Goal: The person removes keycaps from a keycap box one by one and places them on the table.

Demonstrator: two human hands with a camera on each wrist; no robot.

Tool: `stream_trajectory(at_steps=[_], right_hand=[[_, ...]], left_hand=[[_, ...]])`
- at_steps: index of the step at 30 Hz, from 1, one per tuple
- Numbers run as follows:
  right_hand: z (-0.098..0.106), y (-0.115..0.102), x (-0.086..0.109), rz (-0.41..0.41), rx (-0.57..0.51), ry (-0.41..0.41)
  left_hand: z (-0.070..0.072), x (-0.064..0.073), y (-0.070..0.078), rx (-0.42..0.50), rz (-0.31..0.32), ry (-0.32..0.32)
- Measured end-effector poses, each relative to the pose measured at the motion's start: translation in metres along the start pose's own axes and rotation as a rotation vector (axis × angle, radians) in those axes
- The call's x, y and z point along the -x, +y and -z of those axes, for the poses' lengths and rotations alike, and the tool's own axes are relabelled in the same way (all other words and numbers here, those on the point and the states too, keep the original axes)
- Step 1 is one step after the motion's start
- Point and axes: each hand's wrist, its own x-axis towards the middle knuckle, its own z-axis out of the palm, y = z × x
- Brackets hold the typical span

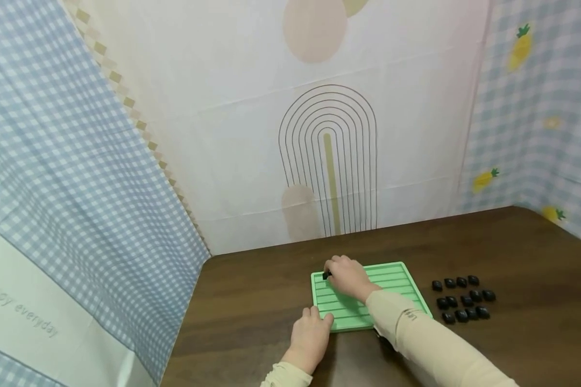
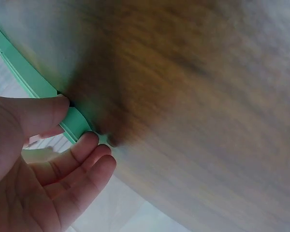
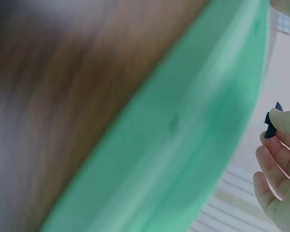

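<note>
A light green ridged tray (image 1: 392, 278) lies on the brown table. My left hand (image 1: 310, 334) holds its near left corner. In the left wrist view, the left thumb and fingers (image 2: 79, 150) pinch the tray's edge (image 2: 36, 82). Over the tray's far left part, my right hand (image 1: 349, 277) pinches a small black piece (image 1: 326, 275) by its fingertips. The right wrist view shows this black piece (image 3: 270, 126) between thumb and index finger, with the other fingers loosely bent. The piece's exact kind cannot be made out. My right forearm covers part of the tray.
Several small glossy black pieces (image 1: 461, 315) lie in loose rows on the table (image 1: 528, 258), right of the tray. A dark thing (image 1: 383, 341) shows partly beneath the right sleeve. Patterned cloth hangs behind the table and at both sides.
</note>
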Motion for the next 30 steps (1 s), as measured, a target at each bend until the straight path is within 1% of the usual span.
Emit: stream_trajectory(at_steps=[4,7,9,12,15,18,21,24,27,30], right_hand=[[0.029,0.015,0.003,-0.031,0.010,0.000],[0.052,0.035,0.010,-0.067,0.001,0.016],[0.065,0.051,0.018,-0.098,-0.001,0.028],[0.084,0.075,0.037,-0.137,0.006,0.033],[0.100,0.101,0.061,-0.166,0.016,0.031],[0.113,0.126,0.087,-0.203,0.031,0.006],[0.119,0.148,0.112,-0.244,0.044,-0.040],[0.116,0.165,0.136,-0.276,0.035,-0.093],[0.108,0.174,0.153,-0.300,0.018,-0.144],[0.097,0.177,0.162,-0.311,0.013,-0.168]], left_hand=[[0.002,-0.003,-0.004,-0.020,-0.001,0.002],[0.004,-0.006,-0.008,-0.029,0.002,0.044],[0.006,-0.007,-0.011,-0.031,0.004,0.066],[0.006,-0.006,-0.016,-0.030,0.015,0.082],[0.005,-0.005,-0.020,-0.018,0.029,0.095],[0.001,-0.003,-0.025,0.010,0.041,0.108],[-0.001,-0.001,-0.029,0.049,0.048,0.111],[-0.003,0.001,-0.033,0.097,0.068,0.101],[-0.003,0.001,-0.037,0.138,0.092,0.101],[-0.004,0.001,-0.039,0.157,0.101,0.111]])
